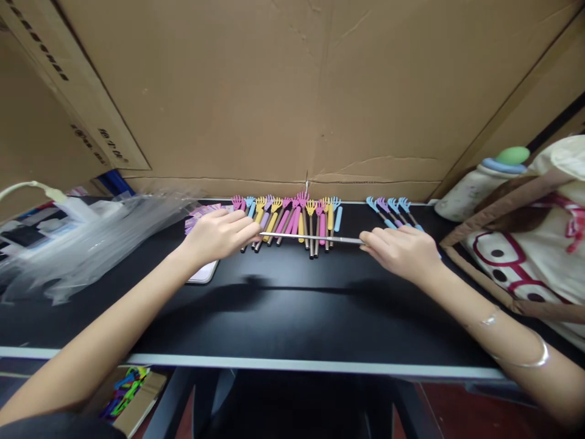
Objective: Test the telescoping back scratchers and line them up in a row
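Observation:
My left hand (222, 235) and my right hand (400, 250) each pinch one end of a thin silver telescopic rod (313, 237), stretched level between them above the black table (283, 317). Behind the rod lies a row of several small back scratchers (292, 219) with pink, yellow, purple and blue hand-shaped heads and coloured grips. A smaller group of blue and purple scratchers (392, 210) lies just beyond my right hand. Both hands have their fingers closed.
A heap of clear plastic bags (91, 244) covers the left of the table. A white card or phone (203, 273) lies under my left wrist. A printed tote bag (525, 244) and a bottle (479, 183) stand at the right. Cardboard (292, 91) walls the back.

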The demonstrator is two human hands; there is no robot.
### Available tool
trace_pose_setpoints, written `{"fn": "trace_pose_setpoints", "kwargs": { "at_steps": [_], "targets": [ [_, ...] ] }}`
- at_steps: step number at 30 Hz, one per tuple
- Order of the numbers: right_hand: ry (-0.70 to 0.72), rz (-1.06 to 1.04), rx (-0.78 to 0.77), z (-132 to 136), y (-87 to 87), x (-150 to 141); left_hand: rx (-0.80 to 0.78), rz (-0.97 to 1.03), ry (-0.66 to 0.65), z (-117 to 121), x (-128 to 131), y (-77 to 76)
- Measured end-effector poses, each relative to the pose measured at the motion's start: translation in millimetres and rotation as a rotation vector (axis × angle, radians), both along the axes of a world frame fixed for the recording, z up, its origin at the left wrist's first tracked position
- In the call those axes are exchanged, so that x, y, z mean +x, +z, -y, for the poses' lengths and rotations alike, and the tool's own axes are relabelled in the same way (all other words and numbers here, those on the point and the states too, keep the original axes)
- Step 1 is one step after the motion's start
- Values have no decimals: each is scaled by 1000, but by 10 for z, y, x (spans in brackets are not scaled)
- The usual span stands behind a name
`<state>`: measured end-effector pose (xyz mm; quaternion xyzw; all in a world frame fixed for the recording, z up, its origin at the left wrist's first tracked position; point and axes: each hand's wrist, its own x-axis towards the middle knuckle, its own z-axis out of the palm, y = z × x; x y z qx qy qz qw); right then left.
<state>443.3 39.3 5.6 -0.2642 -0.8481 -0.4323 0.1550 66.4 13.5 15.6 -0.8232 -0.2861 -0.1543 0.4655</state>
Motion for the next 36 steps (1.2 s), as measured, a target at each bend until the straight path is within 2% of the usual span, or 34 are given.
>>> {"fn": "trace_pose_setpoints", "kwargs": {
  "at_steps": [3, 7, 10, 13, 16, 22, 27, 31, 33, 36],
  "targets": [
    [-60, -11, -10, 22, 20, 209, 14, -10, 65, 50, -144, 48],
    [-237, -27, -58, -16, 26, 645, 28, -18, 150, 101, -536, 80],
    [-344, -88, -131, -58, 7, 964, -37, 54, 202, 134, -849, 65],
    [-469, -138, -206, -87, -19, 1208, -135, 153, 329, 150, -1117, 29],
    [-493, -135, -219, -94, -45, 1351, -202, 222, 379, 153, -1297, -4],
    [-501, -123, -201, -68, -56, 1376, -314, 335, 393, 173, -1355, -17],
    [-522, -143, -223, -49, -37, 1409, -262, 283, 403, 187, -1377, 14],
    [-544, -186, -257, -65, -71, 1418, -244, 268, 416, 170, -1404, -45],
    [-512, -227, -338, -80, -99, 1423, -282, 257, 425, 167, -1398, -111],
    [-425, -357, -579, -85, -121, 1461, -398, 302, 423, 192, -1388, -200]
  ]
}}
